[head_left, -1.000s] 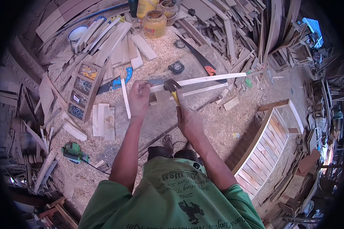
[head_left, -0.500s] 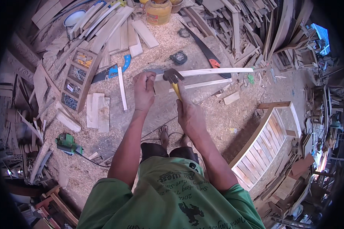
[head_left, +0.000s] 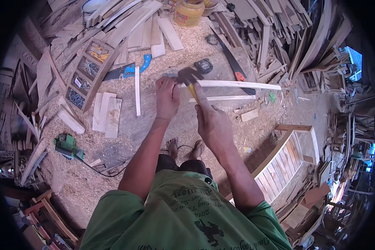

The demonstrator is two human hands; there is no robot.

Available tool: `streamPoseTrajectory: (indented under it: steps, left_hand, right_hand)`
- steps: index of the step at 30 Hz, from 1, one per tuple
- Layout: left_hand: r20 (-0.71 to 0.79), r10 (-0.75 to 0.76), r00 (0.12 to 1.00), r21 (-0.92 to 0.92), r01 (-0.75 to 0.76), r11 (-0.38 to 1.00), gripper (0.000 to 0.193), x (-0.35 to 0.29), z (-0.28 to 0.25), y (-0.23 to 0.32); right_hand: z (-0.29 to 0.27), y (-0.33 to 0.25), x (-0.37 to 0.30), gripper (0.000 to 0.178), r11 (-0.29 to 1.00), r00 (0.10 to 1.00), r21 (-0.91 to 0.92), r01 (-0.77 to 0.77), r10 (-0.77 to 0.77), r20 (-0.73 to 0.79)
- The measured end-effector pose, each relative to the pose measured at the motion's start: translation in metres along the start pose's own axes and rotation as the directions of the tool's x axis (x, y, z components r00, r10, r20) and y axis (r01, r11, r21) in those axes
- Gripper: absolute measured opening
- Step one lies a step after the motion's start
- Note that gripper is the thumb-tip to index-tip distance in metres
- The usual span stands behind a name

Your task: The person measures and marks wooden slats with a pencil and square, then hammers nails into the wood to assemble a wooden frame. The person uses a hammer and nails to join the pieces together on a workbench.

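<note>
My right hand (head_left: 213, 125) is wrapped round the yellow handle of a claw hammer (head_left: 190, 78), index finger laid along it. The dark hammer head hangs over the left end of a long pale wooden strip (head_left: 237, 84), beside my left hand. My left hand (head_left: 167, 98) is closed at that end, fingers curled together; what they pinch is hidden. A second thin pale strip (head_left: 225, 98) runs below the first one. Just beyond the hammer sits a black tape measure (head_left: 203, 66). A thin upright slat (head_left: 138, 91) lies left of my left hand.
At left are a compartmented wooden box (head_left: 90, 75) of nails, a blue-handled saw (head_left: 131, 71), short boards (head_left: 107, 112) and a green power tool (head_left: 68, 146). Another handsaw (head_left: 233, 62) lies far right. A slatted wooden frame (head_left: 279, 166) stands near right. Stacked timber (head_left: 275, 25) and a yellow tub (head_left: 188, 13) are behind.
The hammer head has risen slightly off the strip's end and blurs. My left hand shows a little further right. The whole view has shifted somewhat.
</note>
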State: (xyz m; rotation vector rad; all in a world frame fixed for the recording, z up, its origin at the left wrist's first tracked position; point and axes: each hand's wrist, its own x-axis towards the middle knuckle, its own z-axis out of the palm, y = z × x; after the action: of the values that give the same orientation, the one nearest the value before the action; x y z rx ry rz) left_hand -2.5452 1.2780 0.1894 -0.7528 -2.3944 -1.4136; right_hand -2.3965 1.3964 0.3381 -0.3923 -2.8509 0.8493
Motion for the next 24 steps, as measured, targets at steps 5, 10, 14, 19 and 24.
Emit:
streamPoseTrajectory:
  steps: [5,10,14,19,24]
  left_hand:
    - [-0.010,0.022,1.000,-0.044,-0.023,0.999,0.012,0.001,0.002,-0.003]
    - [0.020,0.008,1.000,-0.014,-0.008,1.000,0.009,-0.003,-0.001,-0.001]
    - [-0.003,0.028,1.000,-0.021,-0.028,0.999,0.008,-0.001,-0.002,0.001]
    - [0.011,0.028,1.000,-0.059,-0.028,0.998,0.011,-0.004,-0.009,0.003]
    - [0.177,-0.035,0.984,-0.116,0.056,0.992,0.012,0.004,-0.010,0.000]
  right_hand:
    - [0.003,-0.003,0.001,0.071,0.996,0.992,0.070,0.048,-0.040,-0.116]
    - [0.003,0.002,0.007,0.068,1.000,1.000,-0.003,0.003,-0.003,-0.004]
    - [0.004,-0.004,-0.001,0.067,0.988,0.988,0.143,0.058,-0.037,-0.149]
    - [0.027,0.025,0.018,0.060,0.878,0.980,0.443,-0.183,0.196,0.015]
    - [0.072,0.069,0.057,0.026,0.469,0.895,0.820,-0.328,0.431,0.111]
